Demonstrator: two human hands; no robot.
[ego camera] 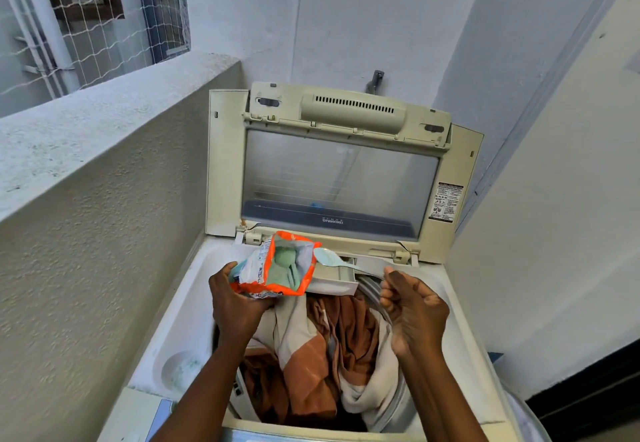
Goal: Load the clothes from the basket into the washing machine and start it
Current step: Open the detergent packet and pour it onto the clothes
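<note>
Two grips: left hand [239, 303] clutches pouch [287, 268] over drum rim [369, 285]; right hand [414, 310] apparently pinches scoop [323, 256].

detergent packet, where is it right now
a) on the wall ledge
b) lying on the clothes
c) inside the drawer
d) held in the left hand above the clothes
d: the left hand grips the open detergent packet above the clothes in the washing machine, while the right hand pinches a scoop.

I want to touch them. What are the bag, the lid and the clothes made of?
Bag: thin glossy plastic film, likely; it crinkles and shines.
Lid: hard matte cream plastic, with moulded vents.
Clothes: soft cloth, draping in folds.
</note>
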